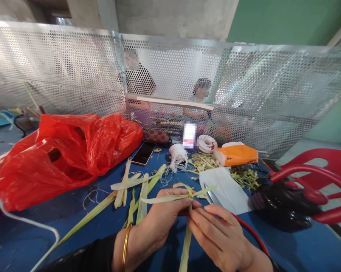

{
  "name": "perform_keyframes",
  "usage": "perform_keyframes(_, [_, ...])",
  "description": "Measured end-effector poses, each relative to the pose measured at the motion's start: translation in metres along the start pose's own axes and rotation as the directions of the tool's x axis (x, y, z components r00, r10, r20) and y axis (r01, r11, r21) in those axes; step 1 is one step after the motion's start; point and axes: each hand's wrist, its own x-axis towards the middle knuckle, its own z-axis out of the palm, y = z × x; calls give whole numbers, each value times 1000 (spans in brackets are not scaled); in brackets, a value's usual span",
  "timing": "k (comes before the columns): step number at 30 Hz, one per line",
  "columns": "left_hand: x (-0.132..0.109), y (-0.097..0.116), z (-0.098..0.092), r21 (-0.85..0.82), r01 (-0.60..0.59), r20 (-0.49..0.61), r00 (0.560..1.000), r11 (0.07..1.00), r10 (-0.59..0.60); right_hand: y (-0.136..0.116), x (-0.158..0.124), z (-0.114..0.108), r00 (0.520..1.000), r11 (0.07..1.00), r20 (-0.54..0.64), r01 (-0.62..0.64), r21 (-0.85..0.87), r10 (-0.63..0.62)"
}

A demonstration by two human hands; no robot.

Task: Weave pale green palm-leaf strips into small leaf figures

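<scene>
Pinching the strip (185, 243) in my left hand (159, 217), I see it run to bottom centre beside my right hand (220, 236), grip unclear.

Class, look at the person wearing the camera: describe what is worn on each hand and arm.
Both hands are gloveless. The left hand has a slim, rounded, gold-coloured bangle at the wrist, beside a long black sleeve. By the right hand, only the edge of a dark cuff shows at the picture's bottom; no bangle is visible there.
</scene>
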Motion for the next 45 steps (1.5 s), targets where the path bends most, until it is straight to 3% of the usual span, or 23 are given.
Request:
perform_keyframes(5, [4, 2, -5, 27, 34, -72, 997, 999, -32, 4, -1, -2, 998, 1000, 67, 0, 31, -2])
perform_keyframes(8, [5, 7, -7, 36, 22, -21, 1000, 999, -21, 14, 1, -5, 986, 989, 77, -149, 24, 147])
perform_keyframes(10, [4, 9, -7, 73, 23, 55, 998, 997, -27, 21, 4, -6, 945, 947, 67, -321, 3, 320])
perform_keyframes(12, [4, 8, -7, 111, 35, 72, 996, 993, -43, 28, 5, -4, 879, 883, 132, -468, 47, 458])
perform_keyframes(15, [6, 4, -7, 134, 40, 16, 999, 990, -42, 30, 5, 0, 788, 781, 269, -603, 160, 553])
perform_keyframes(17, [8, 2, -7, 181, 23, -22, 1000, 983, -20, 28, 4, 1, 765, 745, 282, -637, 200, 579])
perform_keyframes(20, [9, -1, -6, 247, -10, -49, 999, 969, 22, 23, 5, 1, 789, 765, 245, -610, 207, 563])
perform_keyframes(24, [10, -4, -6, 184, -35, -59, 997, 982, 47, 16, 8, -1, 838, 816, 210, -541, 203, 503])
perform_keyframes(26, [10, -4, -7, 158, -48, -62, 996, 986, 58, 14, 10, -2, 841, 810, 196, -540, 230, 505])
perform_keyframes(28, [10, -3, -8, 159, -46, -56, 997, 986, 56, 13, 11, -2, 771, 719, 236, -636, 278, 591])
perform_keyframes(30, [10, -2, -9, 179, -25, -37, 999, 984, 32, 14, 12, -2, 602, 496, 378, -797, 346, 704])
perform_keyframes(32, [10, -4, -10, 200, 7, -2, 1000, 980, -7, 15, 12, 0, 407, 186, 545, -891, 414, 733])
perform_keyframes(34, [11, -7, -10, 217, 33, 44, 998, 976, -43, 15, 11, 4, 294, -104, 658, -863, 494, 693])
perform_keyframes(36, [10, -12, -9, 232, 58, 68, 995, 971, -76, 14, 9, 9, 226, -294, 676, -772, 563, 701])
perform_keyframes(37, [10, -14, -8, 241, 72, 70, 993, 968, -91, 14, 8, 10, 193, -336, 659, -736, 587, 727])
perform_keyframes(39, [10, -16, -7, 256, 89, 74, 991, 963, -112, 13, 8, 13, 144, -336, 598, -713, 615, 789])
perform_keyframes(45, [10, -18, -7, 273, 40, 134, 988, 961, -79, 9, 7, 16, 77, -350, 562, -711, 610, 823])
